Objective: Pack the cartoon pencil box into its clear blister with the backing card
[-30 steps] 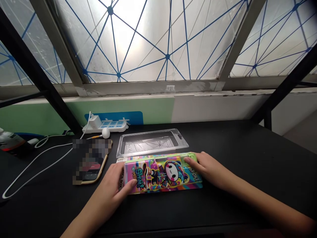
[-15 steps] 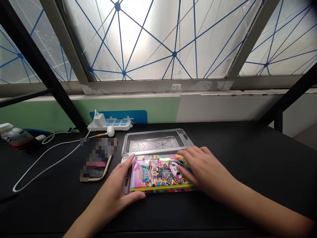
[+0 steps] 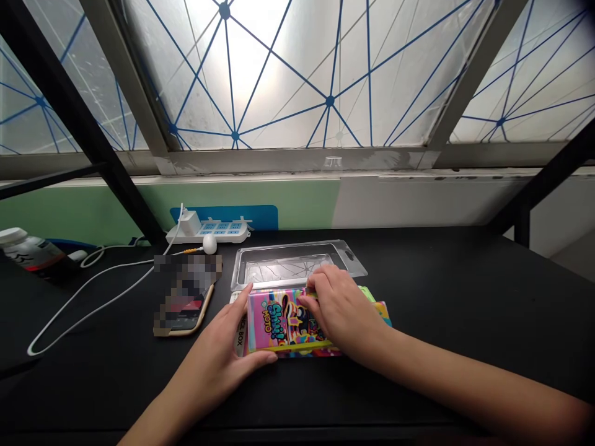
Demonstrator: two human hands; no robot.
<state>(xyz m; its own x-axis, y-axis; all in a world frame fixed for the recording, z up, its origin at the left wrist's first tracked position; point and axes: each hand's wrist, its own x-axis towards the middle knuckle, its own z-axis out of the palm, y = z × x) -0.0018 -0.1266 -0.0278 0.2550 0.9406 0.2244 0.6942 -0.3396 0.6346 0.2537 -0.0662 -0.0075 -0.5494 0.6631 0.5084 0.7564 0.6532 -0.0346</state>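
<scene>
Pencil box (image 3: 274, 319) lying beneath curled fingers of right hand (image 3: 346, 306), between wide-parted thumb and fingers of left hand (image 3: 220, 347); neither grip clearly showing. Probably handling light, stiff, slick; long edges (image 3: 297, 349) likely suiting hold.

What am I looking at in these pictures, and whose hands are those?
There's no machine: these are one person's bare hands, seen from a camera worn on their head, looking forward and down. On the black desktop lie a clear plastic tray, a tan-edged phone, partly pixelated, and, at the back, a long white power strip. The left hand holds the left end of a pink, cartoon-printed rectangular box; the right hand covers much of the rest. Whether that one grips, I can't tell.
</scene>
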